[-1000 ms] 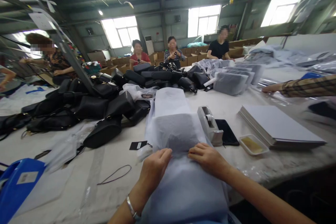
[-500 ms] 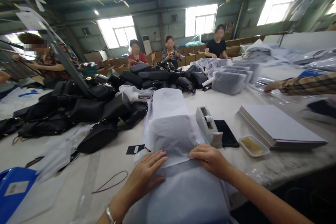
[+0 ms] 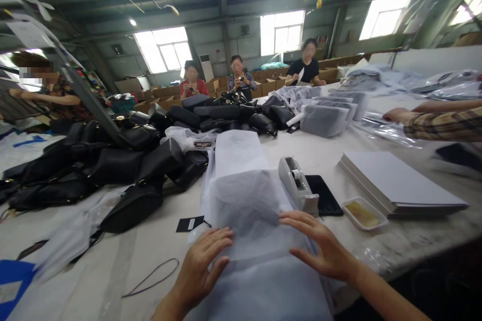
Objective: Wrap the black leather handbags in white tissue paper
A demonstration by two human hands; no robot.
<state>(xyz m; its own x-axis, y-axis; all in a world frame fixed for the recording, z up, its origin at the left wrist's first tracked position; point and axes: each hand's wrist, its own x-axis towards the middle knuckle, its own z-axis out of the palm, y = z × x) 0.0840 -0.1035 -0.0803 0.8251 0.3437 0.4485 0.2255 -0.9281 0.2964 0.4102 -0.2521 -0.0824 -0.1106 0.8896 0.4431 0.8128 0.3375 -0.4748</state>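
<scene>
White tissue paper [image 3: 259, 286] lies in sheets on the table in front of me, and a tissue-wrapped bundle [image 3: 244, 200], greyish through the paper, rests on it. My left hand [image 3: 205, 263] is at the bundle's left edge, fingers stretched out with the thumb apart. On the other side my right hand [image 3: 320, 243] is spread, its fingertips at the bundle's right edge. Neither hand grips anything. Beside my left hand lies a black tag [image 3: 189, 224] with a cord. A tape dispenser [image 3: 297, 185] stands beyond my right hand.
Black bags [image 3: 116, 163] are heaped left and behind. Right of the dispenser are a dark phone [image 3: 324, 195], a small plastic tray [image 3: 364, 213] and a stack of white board [image 3: 402, 180]. Wrapped bags [image 3: 324, 120] stand farther back. A co-worker's sleeve [image 3: 448, 123] reaches in at right.
My right hand has lifted its fingers off the paper's fold and spread them, moving slightly right. My left hand has shifted a little left and down in view, thumb now raised.
</scene>
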